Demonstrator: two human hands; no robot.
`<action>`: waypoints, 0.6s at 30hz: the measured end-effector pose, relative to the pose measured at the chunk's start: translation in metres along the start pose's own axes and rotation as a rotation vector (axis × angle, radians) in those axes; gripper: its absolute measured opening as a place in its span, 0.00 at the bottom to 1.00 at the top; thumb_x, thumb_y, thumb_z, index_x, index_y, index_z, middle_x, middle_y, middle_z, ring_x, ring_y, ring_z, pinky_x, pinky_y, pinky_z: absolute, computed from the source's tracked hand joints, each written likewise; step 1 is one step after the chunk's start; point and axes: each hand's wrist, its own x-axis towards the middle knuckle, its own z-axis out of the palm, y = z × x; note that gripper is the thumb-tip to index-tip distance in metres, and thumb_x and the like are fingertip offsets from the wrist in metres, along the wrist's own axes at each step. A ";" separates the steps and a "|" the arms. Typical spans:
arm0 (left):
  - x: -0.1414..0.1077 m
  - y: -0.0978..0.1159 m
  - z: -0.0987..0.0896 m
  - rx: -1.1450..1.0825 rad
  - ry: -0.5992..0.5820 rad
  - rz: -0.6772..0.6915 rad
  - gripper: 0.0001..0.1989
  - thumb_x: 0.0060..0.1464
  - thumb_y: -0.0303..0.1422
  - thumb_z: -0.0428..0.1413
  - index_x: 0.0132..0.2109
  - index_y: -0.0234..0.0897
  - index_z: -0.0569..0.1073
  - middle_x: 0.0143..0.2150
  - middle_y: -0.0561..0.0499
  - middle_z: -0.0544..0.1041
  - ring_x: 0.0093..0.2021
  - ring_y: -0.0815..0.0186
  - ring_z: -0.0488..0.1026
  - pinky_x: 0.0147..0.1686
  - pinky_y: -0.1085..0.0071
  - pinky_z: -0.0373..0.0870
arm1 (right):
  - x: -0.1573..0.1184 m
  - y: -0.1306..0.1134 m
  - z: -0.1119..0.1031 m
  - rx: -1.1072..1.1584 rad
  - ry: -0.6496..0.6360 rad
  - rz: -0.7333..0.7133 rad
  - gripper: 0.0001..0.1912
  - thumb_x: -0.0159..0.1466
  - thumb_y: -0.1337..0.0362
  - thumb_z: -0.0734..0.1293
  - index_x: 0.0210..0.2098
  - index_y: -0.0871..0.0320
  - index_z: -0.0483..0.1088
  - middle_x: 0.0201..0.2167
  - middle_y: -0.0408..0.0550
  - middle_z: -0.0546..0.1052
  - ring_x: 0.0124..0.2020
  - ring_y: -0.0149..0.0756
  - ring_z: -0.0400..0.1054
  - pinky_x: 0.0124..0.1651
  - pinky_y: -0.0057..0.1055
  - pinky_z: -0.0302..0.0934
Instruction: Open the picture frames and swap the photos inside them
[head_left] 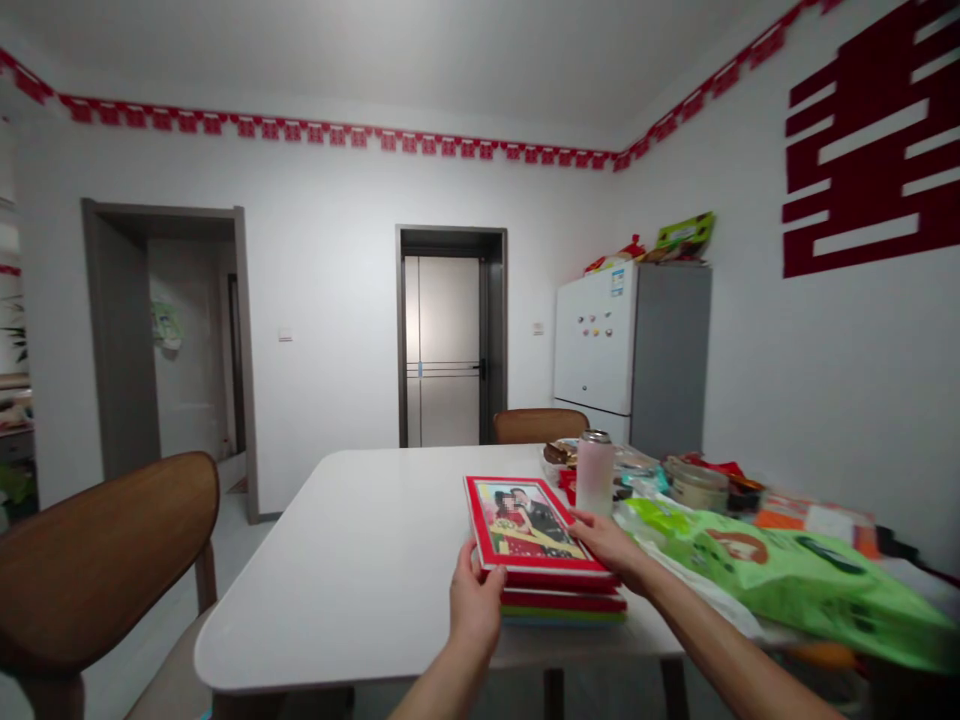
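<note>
A red-bordered book with a photo of two people on its cover lies on top of a stack of books near the front edge of the white table. My left hand grips the top book at its near left corner, thumb on the cover edge and fingers at the side. On the right edge of the same book rests my right hand, its fingers bent over the border. The lower books show red, green and blue edges.
Right of the stack stand a pink bottle, a green package, a jar and various packets. Brown chairs stand at the left and behind the table. A fridge is at the back right.
</note>
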 end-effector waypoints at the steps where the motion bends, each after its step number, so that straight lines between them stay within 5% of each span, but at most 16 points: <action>1: 0.001 -0.006 0.005 0.035 0.002 -0.007 0.24 0.47 0.31 0.49 0.53 0.33 0.55 0.42 0.46 0.73 0.44 0.64 0.69 0.41 0.72 0.63 | 0.003 0.004 -0.003 -0.013 -0.024 0.015 0.17 0.50 0.64 0.58 0.38 0.60 0.69 0.29 0.47 0.77 0.28 0.36 0.71 0.30 0.28 0.64; 7: 0.002 -0.019 0.012 0.215 -0.012 -0.016 0.18 0.45 0.27 0.49 0.46 0.37 0.63 0.45 0.49 0.71 0.45 0.65 0.67 0.43 0.74 0.60 | 0.011 0.025 -0.009 -0.095 0.005 0.069 0.17 0.48 0.62 0.60 0.37 0.59 0.70 0.30 0.47 0.77 0.31 0.36 0.70 0.33 0.29 0.63; 13: -0.002 -0.028 0.005 0.301 -0.044 -0.071 0.23 0.40 0.20 0.48 0.47 0.36 0.63 0.43 0.51 0.73 0.42 0.67 0.69 0.39 0.77 0.62 | 0.001 0.045 -0.009 -0.174 0.028 0.075 0.14 0.48 0.59 0.60 0.28 0.59 0.73 0.28 0.53 0.77 0.32 0.41 0.70 0.37 0.33 0.62; 18: 0.006 -0.031 -0.028 0.347 0.031 -0.090 0.23 0.37 0.18 0.47 0.45 0.36 0.64 0.42 0.49 0.73 0.43 0.64 0.68 0.41 0.73 0.61 | 0.004 0.049 0.031 -0.164 -0.074 0.007 0.14 0.51 0.60 0.58 0.29 0.60 0.73 0.27 0.51 0.77 0.32 0.40 0.70 0.37 0.32 0.62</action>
